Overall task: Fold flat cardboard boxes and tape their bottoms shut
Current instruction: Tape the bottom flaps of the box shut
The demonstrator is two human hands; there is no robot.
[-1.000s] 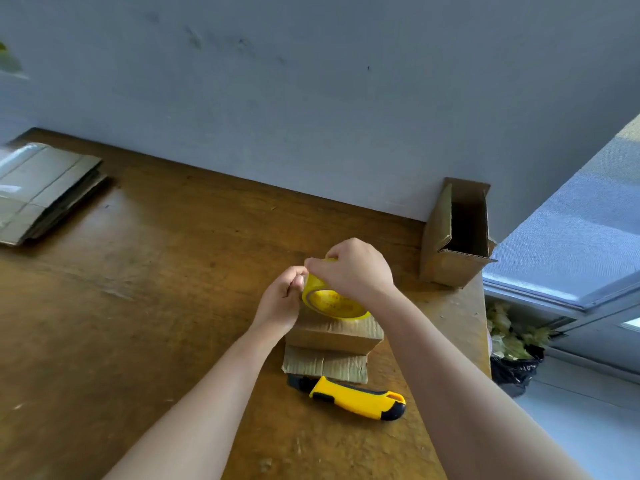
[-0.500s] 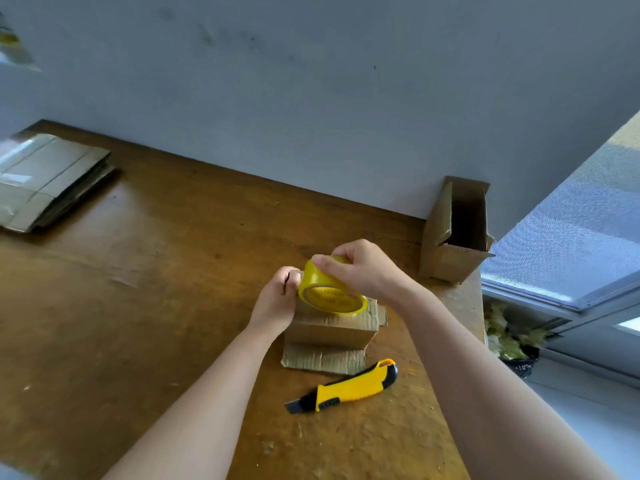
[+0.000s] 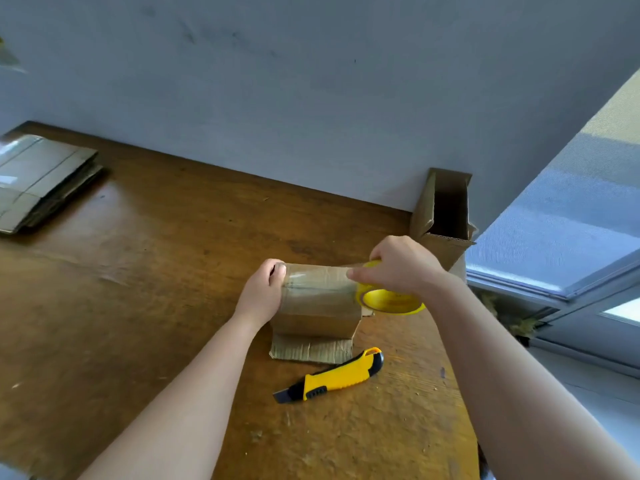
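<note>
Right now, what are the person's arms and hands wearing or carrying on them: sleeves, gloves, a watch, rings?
Nothing is worn on either. The left hand and right hand are bare, with no gloves, and no rings visible. Both forearms are uncovered up to the bottom edge of the frame, with no sleeves, cuffs, watch or bands in view. No markings or tattoos show on them.
</note>
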